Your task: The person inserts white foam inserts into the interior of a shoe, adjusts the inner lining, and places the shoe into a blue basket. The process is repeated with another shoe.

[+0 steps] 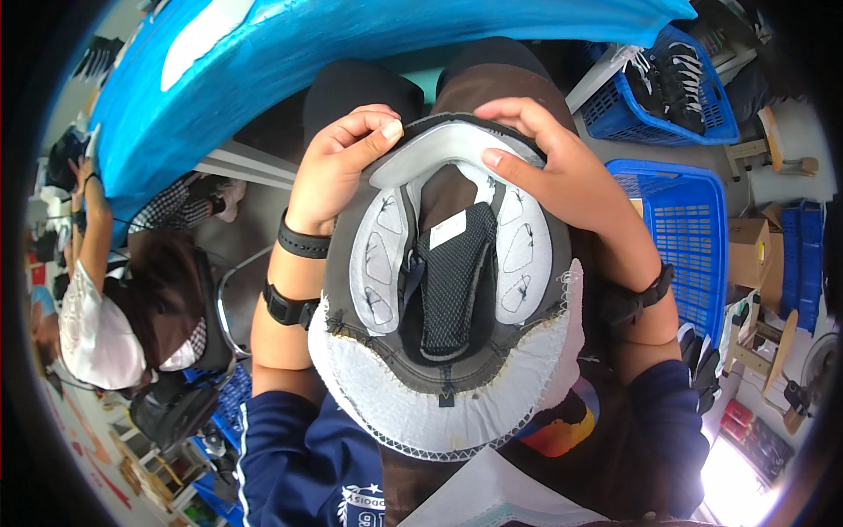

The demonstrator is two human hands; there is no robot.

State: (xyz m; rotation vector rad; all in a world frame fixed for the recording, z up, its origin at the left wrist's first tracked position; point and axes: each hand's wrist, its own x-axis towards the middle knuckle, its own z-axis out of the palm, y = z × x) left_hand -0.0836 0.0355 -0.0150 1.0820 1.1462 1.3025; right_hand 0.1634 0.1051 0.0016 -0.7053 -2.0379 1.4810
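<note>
A padded liner, shaped like a helmet's inner lining, lies over my lap. It has a dark grey band, white stitched side pads, a black mesh strip with a white label down its middle and a wide white flap at its near end. My left hand pinches the far left part of its rim, thumb on top. On the far right, my right hand grips the same rim, with its thumb on a pale grey curved strip. The fingertips under the rim are partly hidden.
A table with a blue cover stands ahead. To the right are a blue basket and another basket holding black laced items. A cardboard box stands farther right. A person in a white top sits at the left.
</note>
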